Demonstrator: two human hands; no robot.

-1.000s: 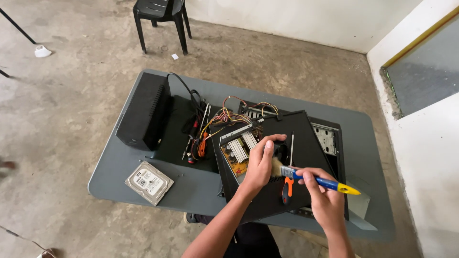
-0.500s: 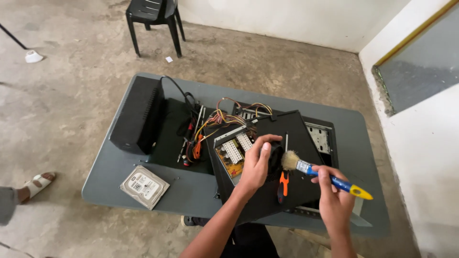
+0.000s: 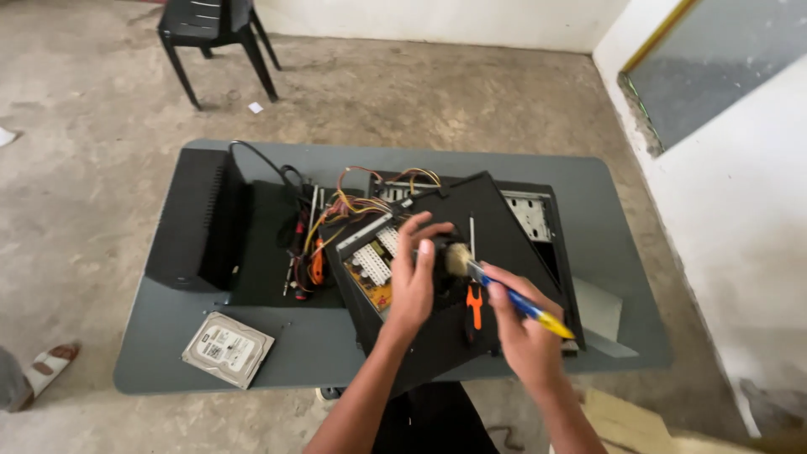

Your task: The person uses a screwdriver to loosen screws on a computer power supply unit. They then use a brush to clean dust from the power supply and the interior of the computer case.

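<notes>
My left hand (image 3: 414,282) rests on a black power supply box (image 3: 437,277) tilted on the grey table (image 3: 336,345), fingers spread over its open side where a yellow circuit board (image 3: 376,284) shows. My right hand (image 3: 519,336) grips a paintbrush with a blue and yellow handle (image 3: 521,306); its bristles (image 3: 457,259) touch the box just right of my left fingers. An orange-handled screwdriver (image 3: 475,304) lies on the box between my hands. Coloured wires (image 3: 357,202) run from the box toward the open computer case (image 3: 538,227) behind it.
A black side panel (image 3: 197,220) stands at the table's left. A silver hard drive (image 3: 227,349) lies near the front left edge. A black plastic chair (image 3: 210,34) stands on the concrete floor behind. A sandalled foot (image 3: 46,366) is at far left.
My left hand has stayed on the box. The brush has shifted left, bringing its bristles closer to my left fingers. The view has moved nearer to the table.
</notes>
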